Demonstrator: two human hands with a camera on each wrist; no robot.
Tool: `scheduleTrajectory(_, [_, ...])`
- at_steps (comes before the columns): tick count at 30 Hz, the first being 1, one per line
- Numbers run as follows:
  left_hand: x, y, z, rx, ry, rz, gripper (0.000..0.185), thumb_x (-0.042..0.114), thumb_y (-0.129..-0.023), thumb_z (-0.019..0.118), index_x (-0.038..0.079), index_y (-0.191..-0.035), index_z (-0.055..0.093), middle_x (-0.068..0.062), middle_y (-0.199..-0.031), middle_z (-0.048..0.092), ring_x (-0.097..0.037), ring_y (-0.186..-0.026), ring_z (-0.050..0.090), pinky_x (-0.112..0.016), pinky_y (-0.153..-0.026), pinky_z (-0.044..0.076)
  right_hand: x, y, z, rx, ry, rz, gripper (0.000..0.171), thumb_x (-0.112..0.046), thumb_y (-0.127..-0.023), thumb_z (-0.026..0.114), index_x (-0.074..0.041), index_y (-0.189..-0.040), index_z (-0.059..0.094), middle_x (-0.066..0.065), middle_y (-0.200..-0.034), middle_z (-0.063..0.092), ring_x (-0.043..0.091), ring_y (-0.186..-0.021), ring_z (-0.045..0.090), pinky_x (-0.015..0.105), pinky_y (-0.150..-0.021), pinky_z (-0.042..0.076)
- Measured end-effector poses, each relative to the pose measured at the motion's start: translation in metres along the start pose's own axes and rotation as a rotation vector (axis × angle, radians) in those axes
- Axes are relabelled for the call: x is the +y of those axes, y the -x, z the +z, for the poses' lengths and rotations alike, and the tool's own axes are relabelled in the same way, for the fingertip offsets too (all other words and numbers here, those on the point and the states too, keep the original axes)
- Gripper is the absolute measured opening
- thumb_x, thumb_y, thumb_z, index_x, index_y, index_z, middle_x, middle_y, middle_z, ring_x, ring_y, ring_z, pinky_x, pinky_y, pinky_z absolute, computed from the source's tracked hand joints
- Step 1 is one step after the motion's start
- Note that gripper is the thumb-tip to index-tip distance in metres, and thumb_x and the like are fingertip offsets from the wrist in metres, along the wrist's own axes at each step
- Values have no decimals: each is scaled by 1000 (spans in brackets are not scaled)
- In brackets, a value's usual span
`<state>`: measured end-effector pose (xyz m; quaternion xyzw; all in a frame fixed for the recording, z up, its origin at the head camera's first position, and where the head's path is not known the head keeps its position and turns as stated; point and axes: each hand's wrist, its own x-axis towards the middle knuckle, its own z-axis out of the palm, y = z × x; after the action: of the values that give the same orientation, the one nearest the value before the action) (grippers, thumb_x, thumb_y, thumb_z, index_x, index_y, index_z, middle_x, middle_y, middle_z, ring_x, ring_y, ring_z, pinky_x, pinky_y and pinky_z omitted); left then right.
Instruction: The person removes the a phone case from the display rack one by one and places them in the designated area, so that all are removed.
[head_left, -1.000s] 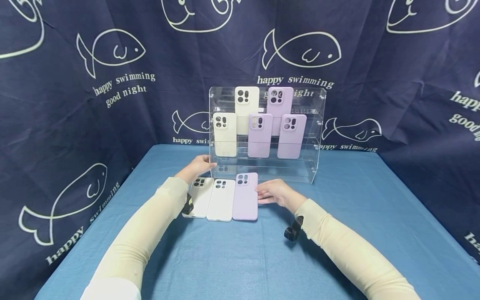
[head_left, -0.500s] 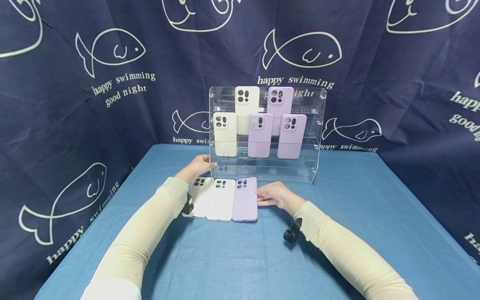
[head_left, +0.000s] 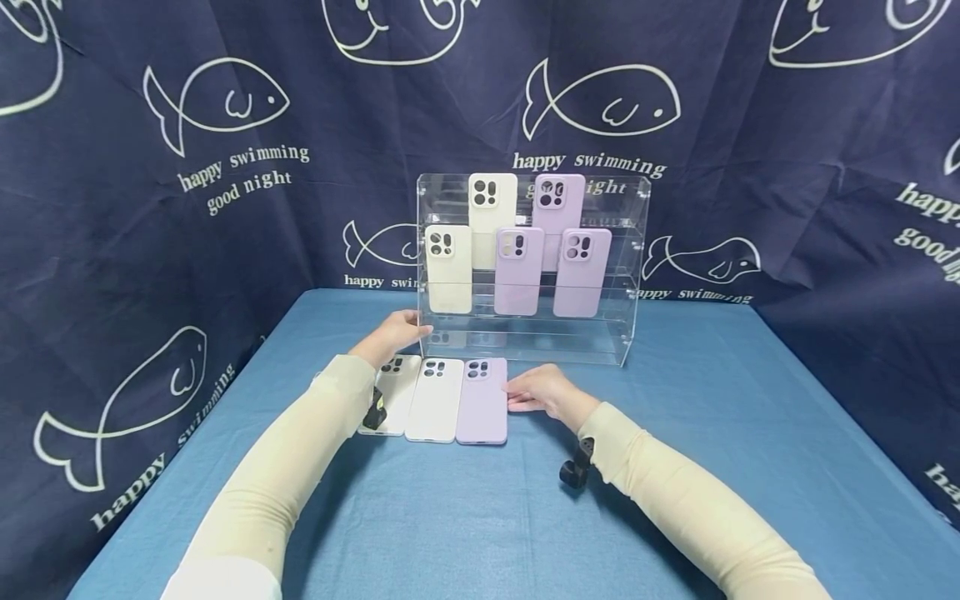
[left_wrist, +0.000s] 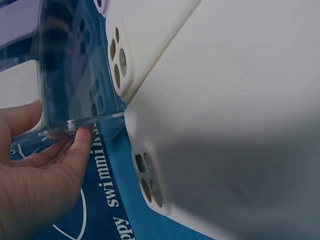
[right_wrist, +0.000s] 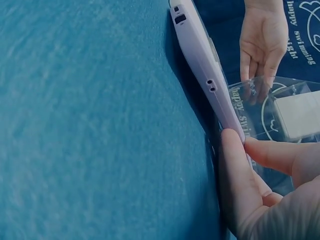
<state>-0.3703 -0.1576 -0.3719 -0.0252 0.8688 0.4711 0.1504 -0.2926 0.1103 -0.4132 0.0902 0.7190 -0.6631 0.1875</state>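
Observation:
A purple phone case (head_left: 482, 400) lies flat on the blue tablecloth, beside two white cases (head_left: 433, 400) (head_left: 390, 393). My right hand (head_left: 525, 398) touches the purple case's right edge with thumb and fingertips; the right wrist view shows them against its side (right_wrist: 200, 55). My left hand (head_left: 393, 332) rests with straight fingers on the lower left corner of the clear acrylic stand (head_left: 633, 275). In the left wrist view the fingers (left_wrist: 80, 142) touch the stand's base edge, with a white case (left_wrist: 240, 125) close by. On the stand's steps stand two white and three purple cases.
The blue table (head_left: 675, 467) is ringed by a dark blue curtain with fish prints (head_left: 225, 108) at the back and both sides. Small black wrist cameras hang under both sleeves (head_left: 573, 471).
The purple case has slid toward me and a little left, so it now lines up with the white cases. My right hand followed it. The left hand stayed on the stand.

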Motion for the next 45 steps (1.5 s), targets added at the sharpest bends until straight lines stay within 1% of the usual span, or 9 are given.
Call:
scheduleTrajectory(7, [3,1,-1,-1,10,4,65,27,-99,55,6,-153,25,-17,-153,36,-34,-142,34,-53,-119,25,-2,3,4,27,9,-12,30,6,-86,66,19,-113,60,9,-74,66,14,-62,65,33,-74,63])
scheduleTrajectory(14, [1,0,0,-3,20,-8,63,27,-99,55,9,-153,28,-15,-153,37,-34,-142,34,-55,-119,24,-1,3,9,25,15,-20,30,8,-85,66,18,-113,61,11,-77,68,14,-63,65,34,-75,62])
scheduleTrajectory(19, [2,-1,0,-27,49,-23,64,24,-99,54,7,-153,25,-16,-154,35,-34,-141,35,-56,-120,21,-1,2,11,34,24,-21,30,7,-86,66,17,-113,61,11,-78,68,13,-63,65,32,-75,62])
scheduleTrajectory(23, [4,-2,0,-45,68,-17,65,22,-99,54,3,-153,23,-17,-155,34,-35,-141,35,-56,-120,20,-1,1,11,44,25,-13,30,6,-86,67,16,-113,62,12,-78,68,13,-64,65,31,-75,62])
scheduleTrajectory(28, [5,1,-1,-48,72,-14,72,24,-96,60,1,-152,22,-18,-154,34,-36,-140,37,-55,-120,20,-1,2,12,52,32,-8,28,6,-87,66,15,-113,62,12,-77,66,14,-65,65,31,-72,62])
scheduleTrajectory(33, [5,2,0,-31,63,-9,75,25,-94,63,0,-152,22,-19,-155,31,-36,-139,39,-56,-120,20,-1,3,14,48,26,-14,27,6,-88,65,14,-113,63,12,-80,67,15,-66,66,31,-73,62])
scheduleTrajectory(40, [10,3,4,19,18,10,62,23,-94,63,-2,-144,38,-20,-148,42,-36,-136,43,-52,-118,29,1,4,10,25,-26,-7,30,4,-89,65,13,-117,61,14,-84,68,17,-71,67,36,-80,61])
scheduleTrajectory(42, [10,3,5,34,4,7,61,23,-94,63,-2,-144,38,-20,-148,43,-37,-137,41,-52,-118,29,1,4,9,17,-39,-13,31,4,-89,64,14,-118,60,14,-85,68,17,-71,67,37,-81,61])
scheduleTrajectory(45, [9,1,6,48,-6,-1,66,24,-94,64,-1,-147,33,-20,-150,39,-37,-139,38,-52,-119,28,2,4,7,6,-51,-26,32,5,-89,64,14,-119,59,15,-87,69,17,-71,68,36,-81,61])
